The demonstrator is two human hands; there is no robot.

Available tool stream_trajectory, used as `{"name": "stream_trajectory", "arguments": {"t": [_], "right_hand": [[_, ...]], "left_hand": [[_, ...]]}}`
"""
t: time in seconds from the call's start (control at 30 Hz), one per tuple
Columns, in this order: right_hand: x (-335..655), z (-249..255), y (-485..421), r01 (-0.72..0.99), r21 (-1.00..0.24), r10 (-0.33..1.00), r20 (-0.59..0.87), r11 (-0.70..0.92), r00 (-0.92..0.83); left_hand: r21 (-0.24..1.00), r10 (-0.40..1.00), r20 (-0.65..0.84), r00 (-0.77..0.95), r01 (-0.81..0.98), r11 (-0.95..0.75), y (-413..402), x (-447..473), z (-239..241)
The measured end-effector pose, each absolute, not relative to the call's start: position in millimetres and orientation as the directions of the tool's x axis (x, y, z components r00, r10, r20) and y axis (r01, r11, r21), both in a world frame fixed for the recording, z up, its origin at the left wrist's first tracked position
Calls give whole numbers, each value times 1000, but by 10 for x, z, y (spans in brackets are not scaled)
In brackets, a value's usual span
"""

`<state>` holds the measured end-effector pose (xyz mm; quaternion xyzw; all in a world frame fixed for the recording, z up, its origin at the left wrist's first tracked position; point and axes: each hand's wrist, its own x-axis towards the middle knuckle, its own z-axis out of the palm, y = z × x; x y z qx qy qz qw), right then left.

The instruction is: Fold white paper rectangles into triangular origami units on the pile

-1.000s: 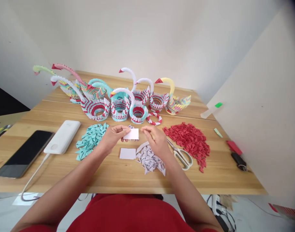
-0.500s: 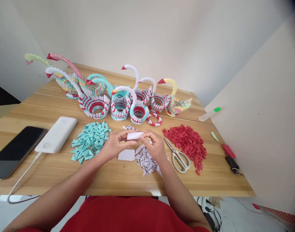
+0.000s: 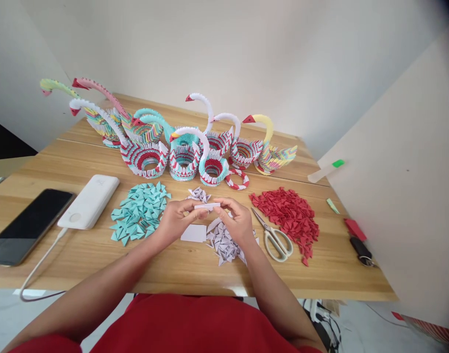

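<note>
A small strip of white paper (image 3: 207,206) is pinched at both ends, above the middle of the table. Its left end is between the thumb and fingers of my left hand (image 3: 176,219); its right end is in my right hand (image 3: 236,220). Below the hands lies a flat white paper rectangle (image 3: 194,233). Folded white paper triangles (image 3: 224,245) are piled beside it, partly hidden by my right hand. A smaller heap of white pieces (image 3: 199,194) sits just beyond my fingers.
Turquoise paper triangles (image 3: 139,211) lie left, red ones (image 3: 288,215) right, near scissors (image 3: 277,242). Several paper swans (image 3: 145,159) and a red-white ring (image 3: 237,180) stand behind. A power bank (image 3: 90,201), a phone (image 3: 29,225), a green-capped tube (image 3: 325,171) and a key fob (image 3: 359,250) lie around.
The white paper between my hands has turned or folded, and now shows as a narrower strip. Both hands stay in nearly the same place. The view has shifted slightly.
</note>
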<state>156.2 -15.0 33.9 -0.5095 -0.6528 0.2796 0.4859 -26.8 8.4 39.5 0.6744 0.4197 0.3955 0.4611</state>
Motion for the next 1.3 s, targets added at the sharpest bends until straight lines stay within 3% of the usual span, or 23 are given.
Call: {"name": "stream_trajectory", "arguments": {"t": [0.8, 1.1, 1.3], "right_hand": [[1535, 337, -162, 415, -856, 941, 338, 307, 3], [1516, 301, -164, 472, -816, 923, 383, 333, 12], [1512, 299, -171, 493, -797, 915, 403, 348, 6]], "left_hand": [[973, 930, 115, 349, 150, -177, 78, -251, 395], [1000, 924, -16, 381, 2, 16, 98, -209, 315], [999, 908, -45, 416, 28, 36, 117, -197, 256]]}}
